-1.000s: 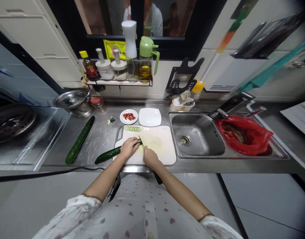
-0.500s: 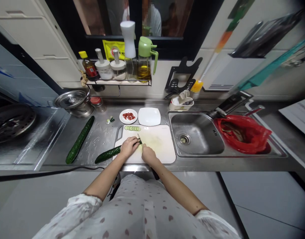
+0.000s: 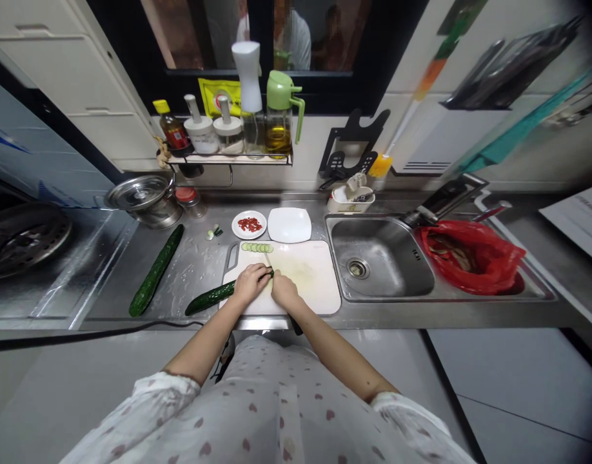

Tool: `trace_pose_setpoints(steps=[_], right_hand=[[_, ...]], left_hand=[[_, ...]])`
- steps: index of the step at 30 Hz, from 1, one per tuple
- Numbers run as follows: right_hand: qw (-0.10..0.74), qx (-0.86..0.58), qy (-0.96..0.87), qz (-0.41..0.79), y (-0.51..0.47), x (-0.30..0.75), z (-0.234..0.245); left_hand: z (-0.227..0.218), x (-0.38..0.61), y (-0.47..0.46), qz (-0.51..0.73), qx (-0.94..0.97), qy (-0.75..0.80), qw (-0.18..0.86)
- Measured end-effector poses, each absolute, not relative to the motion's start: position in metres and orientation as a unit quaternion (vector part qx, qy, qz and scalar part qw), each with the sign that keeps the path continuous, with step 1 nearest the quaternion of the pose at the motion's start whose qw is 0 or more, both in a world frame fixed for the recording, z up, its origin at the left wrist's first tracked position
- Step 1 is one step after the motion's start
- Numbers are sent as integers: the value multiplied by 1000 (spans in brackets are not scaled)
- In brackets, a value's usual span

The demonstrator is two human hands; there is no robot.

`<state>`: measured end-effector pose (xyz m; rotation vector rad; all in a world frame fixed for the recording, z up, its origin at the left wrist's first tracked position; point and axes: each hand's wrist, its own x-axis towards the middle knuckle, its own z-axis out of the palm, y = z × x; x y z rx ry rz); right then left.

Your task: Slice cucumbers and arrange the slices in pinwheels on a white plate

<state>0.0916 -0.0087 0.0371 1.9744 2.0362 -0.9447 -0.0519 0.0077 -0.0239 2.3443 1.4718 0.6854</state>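
Note:
My left hand (image 3: 250,284) is closed over the cucumber (image 3: 210,299), pressing it on the white cutting board (image 3: 315,283). The near end of that cucumber sticks out past the board's left side. My right hand (image 3: 284,290) is wrapped round a knife (image 3: 267,259); part of its thin blade shows just beyond my fingers, and its dark handle end comes out below my wrist. Blade and cucumber meet in the gap between my hands, where the cut itself is mostly hidden. Several thin cucumber slices (image 3: 257,247) lie in an overlapping row along the board's far edge.
Left of the board lies another whole cucumber (image 3: 155,270). Behind the board stand a plate of chopped red pieces (image 3: 249,224) and a white plate (image 3: 289,225). The sink (image 3: 383,258) is at right, beside a red plastic bag (image 3: 494,258). A condiment shelf (image 3: 233,158) hangs above.
My right hand has shifted slightly left with the knife, closer to my left hand. The left hand keeps its place on the cucumber. The whole view has moved a little.

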Motion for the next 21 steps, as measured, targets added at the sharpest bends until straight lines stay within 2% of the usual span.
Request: trace_pose_setpoints(steps=[12, 21], right_hand=[[111, 659, 674, -314, -44, 106, 32], [84, 655, 683, -311, -18, 96, 34]], left_hand=[[-23, -51, 7, 249, 808, 514, 146], [-23, -51, 7, 242, 808, 516, 148]])
